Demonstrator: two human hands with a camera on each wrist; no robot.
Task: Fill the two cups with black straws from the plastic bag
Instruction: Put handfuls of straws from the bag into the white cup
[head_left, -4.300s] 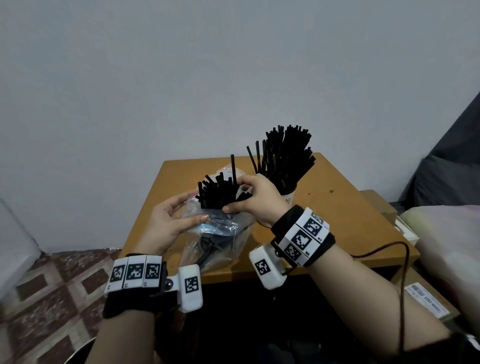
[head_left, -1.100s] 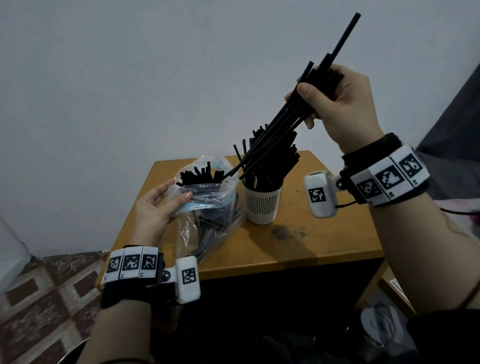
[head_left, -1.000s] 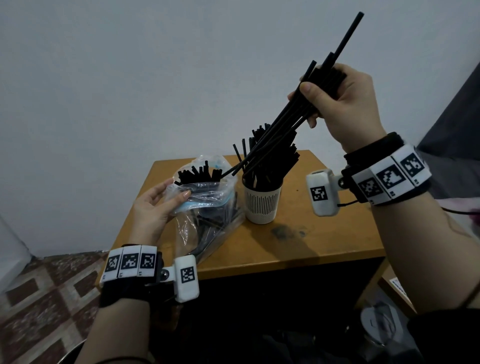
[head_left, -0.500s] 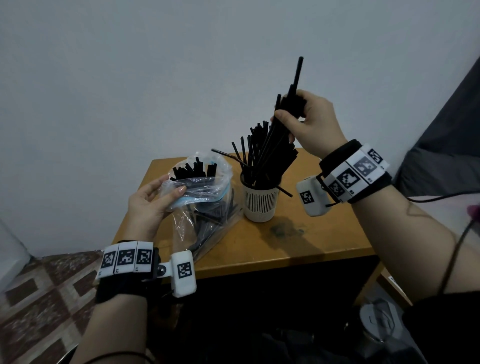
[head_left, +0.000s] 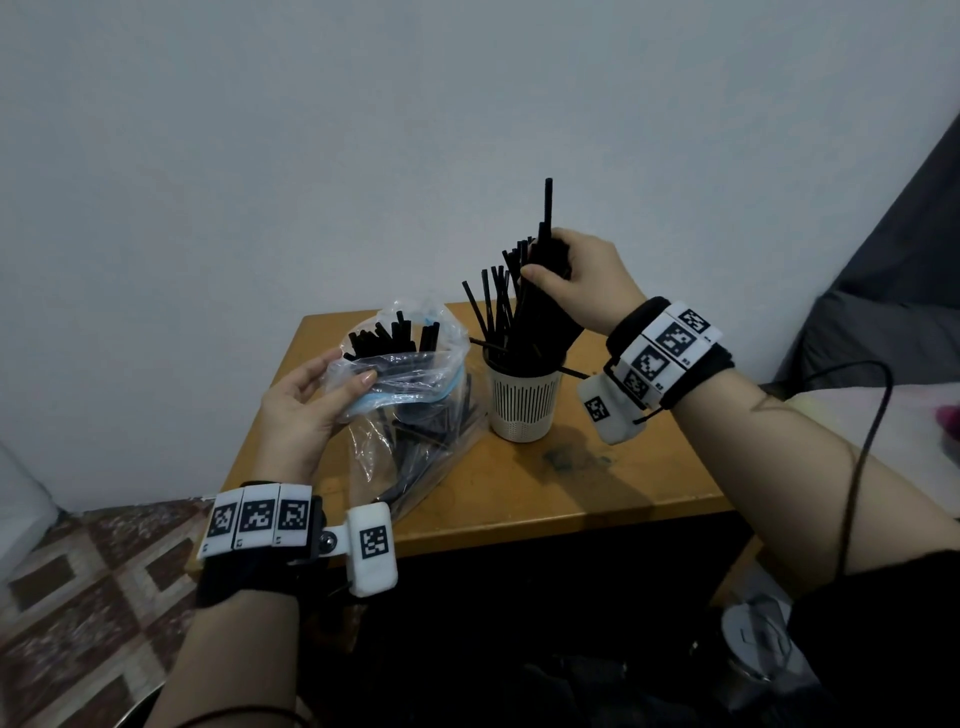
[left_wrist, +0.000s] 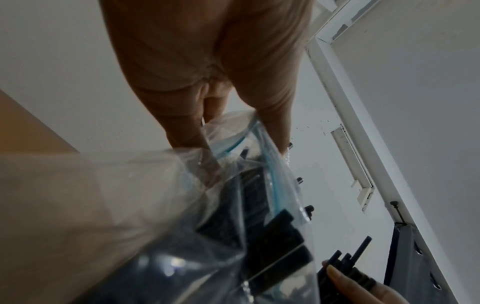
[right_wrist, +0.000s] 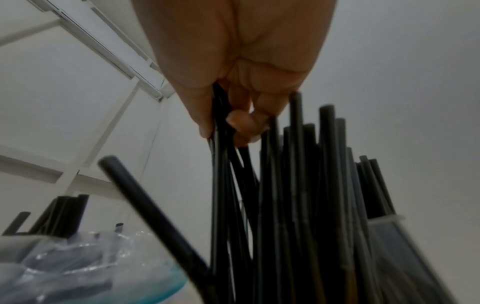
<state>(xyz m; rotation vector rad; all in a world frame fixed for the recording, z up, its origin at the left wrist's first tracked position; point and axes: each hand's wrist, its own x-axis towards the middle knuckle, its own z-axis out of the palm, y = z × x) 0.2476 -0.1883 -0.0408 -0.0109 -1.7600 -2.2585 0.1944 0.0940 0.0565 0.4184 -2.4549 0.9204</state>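
Observation:
A white ribbed cup (head_left: 523, 408) packed with black straws (head_left: 511, 317) stands on the wooden table (head_left: 571, 488). My right hand (head_left: 576, 283) grips a bunch of black straws (right_wrist: 228, 164) by their upper ends, their lower ends down in the cup. My left hand (head_left: 311, 400) pinches the rim of a clear plastic bag (head_left: 410, 374) with a blue zip strip, which holds more black straws (head_left: 389, 338). The bag (left_wrist: 207, 205) stands on the table left of the cup. Only one cup shows in the head view.
The table stands against a pale wall. A patterned floor (head_left: 88, 597) lies at lower left. A dark grey cushion (head_left: 893, 312) sits at the right. A black cable (head_left: 862, 457) runs over my right forearm. One straw (head_left: 574, 371) sticks out sideways at the cup's rim.
My right hand has come down from high above the table, lowering its bunch of straws upright into the cup. My left hand has kept its hold on the bag's rim.

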